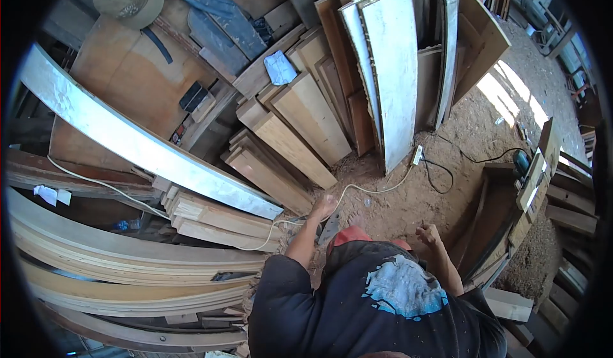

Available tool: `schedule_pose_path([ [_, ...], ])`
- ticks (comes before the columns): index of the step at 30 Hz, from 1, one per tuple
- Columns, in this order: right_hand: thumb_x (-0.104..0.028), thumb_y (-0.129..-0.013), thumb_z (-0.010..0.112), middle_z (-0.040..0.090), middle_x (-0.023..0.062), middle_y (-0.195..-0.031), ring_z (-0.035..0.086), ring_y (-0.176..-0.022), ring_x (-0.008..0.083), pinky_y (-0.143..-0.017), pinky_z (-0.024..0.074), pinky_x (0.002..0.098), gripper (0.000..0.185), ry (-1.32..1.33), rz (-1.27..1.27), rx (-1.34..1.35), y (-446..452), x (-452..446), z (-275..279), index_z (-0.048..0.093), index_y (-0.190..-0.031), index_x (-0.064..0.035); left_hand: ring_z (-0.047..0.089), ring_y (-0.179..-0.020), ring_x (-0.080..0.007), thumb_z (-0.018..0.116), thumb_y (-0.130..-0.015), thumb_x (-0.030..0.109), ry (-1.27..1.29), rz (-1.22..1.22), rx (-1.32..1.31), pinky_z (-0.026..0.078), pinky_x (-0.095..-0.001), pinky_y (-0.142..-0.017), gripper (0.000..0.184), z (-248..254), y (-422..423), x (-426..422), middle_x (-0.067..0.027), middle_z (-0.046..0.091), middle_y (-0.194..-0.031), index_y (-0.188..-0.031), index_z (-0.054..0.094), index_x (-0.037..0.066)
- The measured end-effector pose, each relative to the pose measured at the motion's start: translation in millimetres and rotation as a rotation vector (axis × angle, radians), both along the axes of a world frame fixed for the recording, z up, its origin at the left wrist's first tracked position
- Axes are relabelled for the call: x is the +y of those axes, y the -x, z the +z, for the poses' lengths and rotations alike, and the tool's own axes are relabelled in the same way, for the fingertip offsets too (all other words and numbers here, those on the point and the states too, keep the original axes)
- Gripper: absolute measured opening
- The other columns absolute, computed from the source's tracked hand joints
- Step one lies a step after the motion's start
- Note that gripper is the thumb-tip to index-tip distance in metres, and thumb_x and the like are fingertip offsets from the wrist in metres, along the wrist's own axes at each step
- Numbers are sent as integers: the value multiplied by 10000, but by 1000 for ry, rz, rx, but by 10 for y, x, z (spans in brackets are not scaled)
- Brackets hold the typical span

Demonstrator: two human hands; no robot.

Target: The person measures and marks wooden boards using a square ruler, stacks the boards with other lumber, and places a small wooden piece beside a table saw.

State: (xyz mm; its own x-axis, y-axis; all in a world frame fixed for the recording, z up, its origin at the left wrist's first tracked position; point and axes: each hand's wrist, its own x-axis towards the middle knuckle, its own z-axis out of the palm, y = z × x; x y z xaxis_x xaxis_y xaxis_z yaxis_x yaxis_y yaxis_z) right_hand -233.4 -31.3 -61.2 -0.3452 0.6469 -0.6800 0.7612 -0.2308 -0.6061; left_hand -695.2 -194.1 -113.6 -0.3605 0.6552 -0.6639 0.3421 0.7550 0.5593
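My left hand (324, 207) is curled in front of me, low over the end of the stacked boards. A white cable (348, 187) passes right by its fingers; whether they touch it I cannot tell. What the palm holds, if anything, is hidden. On the other side, my right hand (429, 234) is loosely closed above the dusty floor, with nothing visible in it. Closest to the left hand are light wooden boards (297, 146) leaning in a row and a pale curved plank (159, 150) that slants down toward it.
A power strip (418, 155) lies on the sawdust-covered floor (377, 205), with a black cord (450, 173) looping from it. White-faced panels (393, 77) stand upright ahead. Curved wood pieces (128, 249) are stacked at left. A wooden frame (511, 230) stands at right, with a dark power tool (522, 161) near it.
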Motion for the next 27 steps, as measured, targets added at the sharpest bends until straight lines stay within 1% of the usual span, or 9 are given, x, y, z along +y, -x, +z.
schedule_pose_path([
  [1,-262,-859,626,668,127,-683,656,-658,201,-618,512,352,310,16,-38,-15,-131,-20,-17,693,-833,40,700,-1039,-315,655,-901,354,-51,-7,-16,540,-389,-893,479,26,39,244,-204,729,-1066,-1223,650,-2],
  [3,-254,-853,630,679,144,-714,657,-665,213,-608,507,354,297,50,-267,57,-342,-186,411,686,-818,36,695,-1064,-289,669,-934,319,-268,47,56,537,-369,-932,474,831,-217,800,-191,719,-1113,-1257,619,-24],
  [5,-251,-849,633,688,162,-747,662,-682,230,-610,509,363,290,16,-240,81,-365,-341,626,685,-819,33,657,-1140,-257,675,-960,257,-596,49,-225,504,-350,-1005,452,1429,-565,1287,-170,679,-1225,-1298,590,-31],
  [8,-255,-843,637,700,189,-801,678,-723,261,-631,519,386,291,-155,91,-26,-627,-325,706,689,-847,31,515,-1318,-204,628,-977,87,-933,-24,-836,389,-329,-1122,480,2673,-1442,1826,-143,541,-1415,-1403,470,-69],
  [9,-256,-841,638,705,199,-819,683,-736,271,-638,523,394,292,-205,158,-92,-870,-334,726,691,-856,31,464,-1371,-239,616,-980,97,-1089,-143,-925,322,-367,-1171,523,3432,-1790,1851,-184,504,-1447,-1426,426,-98],
  [11,-352,-861,694,723,131,-789,696,-705,227,-660,552,377,337,-16,-159,-192,-1388,-321,189,742,-885,-19,389,-1428,-333,594,-993,254,-1438,-327,-986,235,-444,-1211,623,4456,-2448,1803,-243,437,-1499,-1460,383,-101],
  [13,-351,-868,687,743,169,-900,720,-883,275,-785,559,402,347,-83,-98,-216,-1667,-328,-151,752,-1004,-39,371,-1400,-368,573,-1003,352,-1649,-455,-1036,225,-473,-1184,662,5379,-3037,1565,-250,413,-1485,-1461,379,-84],
  [20,-349,-887,662,742,174,-964,709,-945,294,-841,546,406,350,-114,-299,-42,-2168,-494,53,744,-1049,-49,441,-1093,-287,594,-996,329,-1743,-1334,-1558,317,-395,-942,537,5730,-4816,1538,-170,492,-1204,-1341,460,-60],
  [27,-345,-884,651,732,162,-896,701,-870,272,-789,547,400,357,-276,-587,69,-2937,-938,408,729,-1019,-25,511,-786,-206,615,-988,305,-1516,-1598,-1823,410,-318,-701,420,5636,-5731,1574,-91,572,-922,-1222,542,-37],
])
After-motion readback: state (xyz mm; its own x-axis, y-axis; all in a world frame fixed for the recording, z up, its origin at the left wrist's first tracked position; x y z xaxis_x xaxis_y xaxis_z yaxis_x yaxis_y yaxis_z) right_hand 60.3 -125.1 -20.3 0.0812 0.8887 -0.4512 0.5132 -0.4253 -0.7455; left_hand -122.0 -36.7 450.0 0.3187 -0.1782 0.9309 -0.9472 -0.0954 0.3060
